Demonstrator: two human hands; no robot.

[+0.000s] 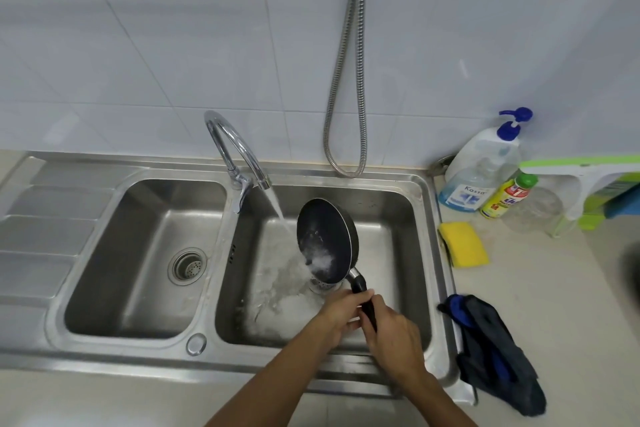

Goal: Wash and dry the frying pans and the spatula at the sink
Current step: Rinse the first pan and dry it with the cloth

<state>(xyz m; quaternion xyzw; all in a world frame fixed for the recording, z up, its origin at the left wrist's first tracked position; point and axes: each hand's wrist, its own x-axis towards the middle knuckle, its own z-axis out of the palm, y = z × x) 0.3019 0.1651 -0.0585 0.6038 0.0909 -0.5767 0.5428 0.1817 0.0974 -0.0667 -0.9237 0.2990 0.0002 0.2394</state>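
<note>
Rinsing goes best if both hands, left hand and right hand closed on the handle, keep the frying pan tilted over the right sink basin under the tap stream, turning it slowly.

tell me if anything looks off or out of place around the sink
Nothing really stands out. The dark cloth lies crumpled over the sink's right rim, and the yellow sponge sits half on that rim, half on the counter.

Black frying pan tilted, wet; over right basin.
</note>
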